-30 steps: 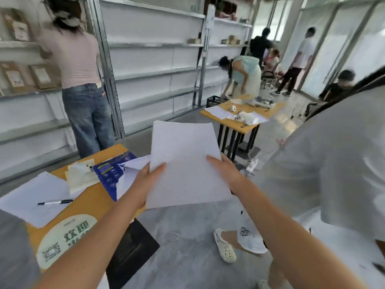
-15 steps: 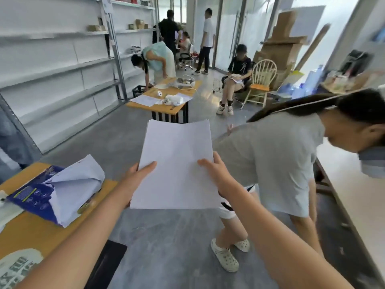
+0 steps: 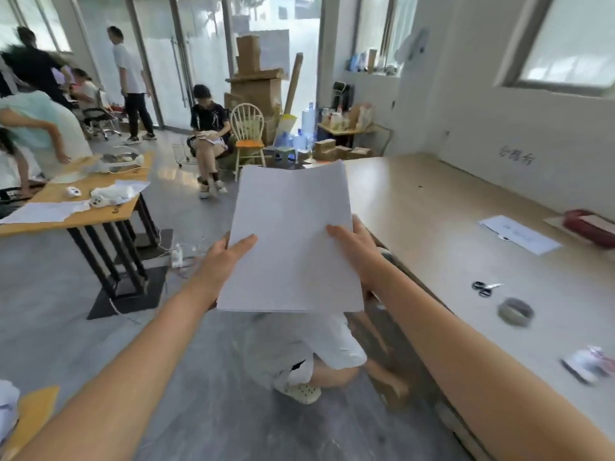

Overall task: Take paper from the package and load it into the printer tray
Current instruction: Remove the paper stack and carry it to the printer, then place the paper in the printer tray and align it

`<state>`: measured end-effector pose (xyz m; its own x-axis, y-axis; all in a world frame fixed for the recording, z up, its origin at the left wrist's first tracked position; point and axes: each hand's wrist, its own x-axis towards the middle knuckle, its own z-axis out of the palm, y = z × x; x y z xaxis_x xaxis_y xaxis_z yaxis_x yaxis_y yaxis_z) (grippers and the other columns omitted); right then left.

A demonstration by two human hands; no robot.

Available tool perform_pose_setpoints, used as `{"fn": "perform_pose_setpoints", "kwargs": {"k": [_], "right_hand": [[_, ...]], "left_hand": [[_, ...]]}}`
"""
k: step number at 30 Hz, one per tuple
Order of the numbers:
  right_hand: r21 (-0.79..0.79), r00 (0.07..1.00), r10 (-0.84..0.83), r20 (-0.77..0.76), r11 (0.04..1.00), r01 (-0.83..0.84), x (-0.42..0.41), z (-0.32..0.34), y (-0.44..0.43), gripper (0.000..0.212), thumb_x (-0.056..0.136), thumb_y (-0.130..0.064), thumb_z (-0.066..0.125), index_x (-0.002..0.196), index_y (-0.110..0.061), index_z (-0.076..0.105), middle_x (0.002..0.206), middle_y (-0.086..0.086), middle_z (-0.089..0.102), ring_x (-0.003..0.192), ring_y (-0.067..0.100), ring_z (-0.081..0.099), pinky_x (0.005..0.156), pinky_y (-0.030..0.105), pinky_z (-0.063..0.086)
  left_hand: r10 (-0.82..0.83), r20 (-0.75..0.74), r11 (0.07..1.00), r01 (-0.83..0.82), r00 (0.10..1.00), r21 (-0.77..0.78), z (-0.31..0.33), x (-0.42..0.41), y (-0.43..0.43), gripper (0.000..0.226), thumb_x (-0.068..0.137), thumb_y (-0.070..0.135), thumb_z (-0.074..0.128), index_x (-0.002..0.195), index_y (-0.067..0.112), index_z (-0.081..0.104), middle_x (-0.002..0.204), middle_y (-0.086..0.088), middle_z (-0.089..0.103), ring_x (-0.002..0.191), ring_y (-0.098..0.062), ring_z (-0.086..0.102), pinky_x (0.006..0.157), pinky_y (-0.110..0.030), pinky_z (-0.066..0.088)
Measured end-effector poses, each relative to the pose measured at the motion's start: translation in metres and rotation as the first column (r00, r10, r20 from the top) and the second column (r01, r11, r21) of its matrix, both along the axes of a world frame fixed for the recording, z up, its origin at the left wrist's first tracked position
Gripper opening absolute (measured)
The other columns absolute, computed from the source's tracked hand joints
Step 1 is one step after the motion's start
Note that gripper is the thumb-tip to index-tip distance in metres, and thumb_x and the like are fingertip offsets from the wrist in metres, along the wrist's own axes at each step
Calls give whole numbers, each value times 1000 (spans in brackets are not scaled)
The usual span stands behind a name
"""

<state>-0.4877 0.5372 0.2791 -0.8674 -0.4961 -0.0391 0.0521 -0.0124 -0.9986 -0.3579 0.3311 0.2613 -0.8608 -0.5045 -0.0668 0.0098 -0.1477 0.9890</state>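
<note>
A stack of white paper (image 3: 293,241) sits at the centre of the frame, held up between both hands — the left hand (image 3: 222,261) grips its left edge, the right hand (image 3: 354,247) its right edge, thumbs on top — above the grey floor (image 3: 66,327).

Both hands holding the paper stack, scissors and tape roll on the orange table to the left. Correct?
Not quite. The scissors and tape roll lie on the pale long table to the right, not the orange one; the head view shows it. Left hand and right hand do both hold the paper stack.
</note>
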Motion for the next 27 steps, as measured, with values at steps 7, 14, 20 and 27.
{"fn": "perform_pose_setpoints", "kwargs": {"k": [7,14,20,27], "right_hand": [[-55,933,-358,24,932,359,-6,3,201,43,93,-20,60,133,-10,48,125,17,64,102,36,67,89,52,55],[-66,746,-659,89,744,665,44,-7,426,37,95,-19,58,130,-15,49,121,13,66,96,33,67,88,51,56],[-12,512,-851,114,515,857,119,-24,579,38,96,-19,58,132,-12,46,125,15,63,100,34,66,88,51,55],[81,354,-930,97,362,929,192,-54,680,37,96,-26,57,129,-14,45,117,9,64,92,24,67,65,34,55]], "left_hand": [[-392,-12,919,392,920,-36,14,-92,168,22,89,26,65,110,18,65,106,-7,72,89,-27,69,78,-35,58],[-729,62,683,730,682,8,0,-132,385,49,72,39,74,115,16,64,115,-10,71,102,-33,69,93,-48,54],[-891,49,453,891,451,35,-21,-116,563,30,92,17,59,121,12,59,88,0,79,74,-20,75,59,-29,60],[-938,119,330,944,326,12,-54,-75,690,24,92,17,59,116,17,55,99,-3,70,73,-17,71,52,-26,58]]}}
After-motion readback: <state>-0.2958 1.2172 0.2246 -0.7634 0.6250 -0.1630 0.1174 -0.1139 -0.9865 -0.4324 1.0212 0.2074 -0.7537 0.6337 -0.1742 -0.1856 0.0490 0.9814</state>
